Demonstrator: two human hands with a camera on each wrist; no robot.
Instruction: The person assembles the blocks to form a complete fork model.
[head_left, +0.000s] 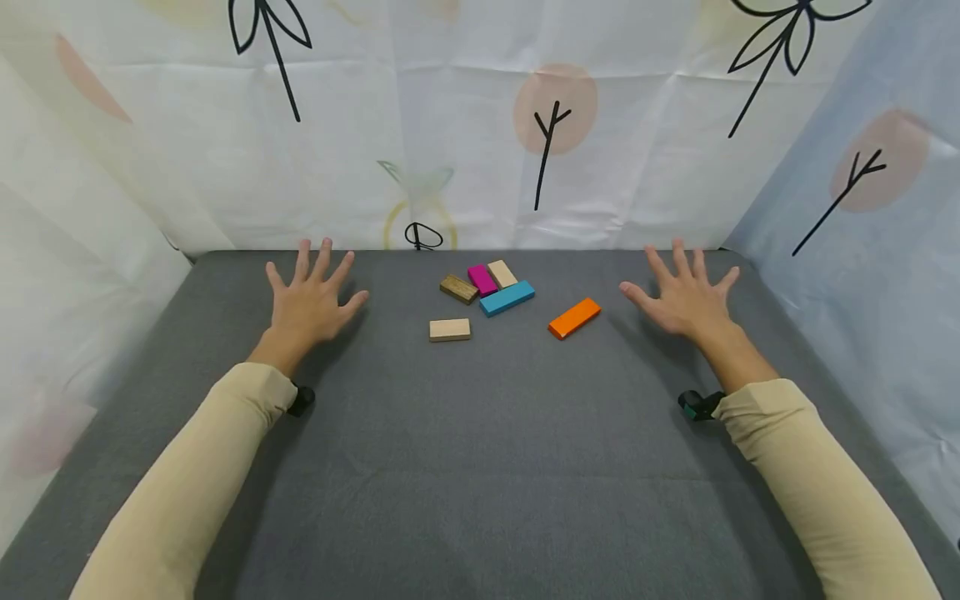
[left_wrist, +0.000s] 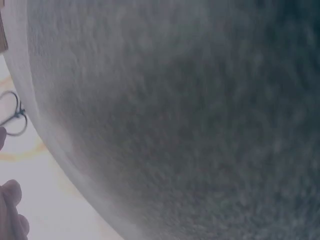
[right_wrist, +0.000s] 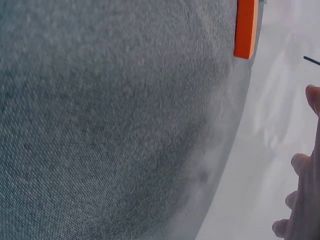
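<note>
My left hand point(head_left: 306, 304) is spread with straight fingers at the left of the grey cloth, holding nothing. On the right, my right hand point(head_left: 688, 298) is likewise spread and holds nothing. Between them lie several small wooden blocks. An orange block point(head_left: 574, 318) is nearest the right hand and also shows in the right wrist view point(right_wrist: 245, 30). A blue block point(head_left: 507, 298), a magenta block point(head_left: 482, 280), a brown block point(head_left: 459, 288) and a pale block point(head_left: 502, 273) lie close together. Another pale block point(head_left: 450, 330) lies apart, in front of them.
The grey cloth point(head_left: 480, 433) covers the table. A white printed curtain point(head_left: 465, 108) rises behind its far edge, with more fabric at the left point(head_left: 67, 250) and right point(head_left: 877, 275). Dark wrist cameras sit at both cuffs.
</note>
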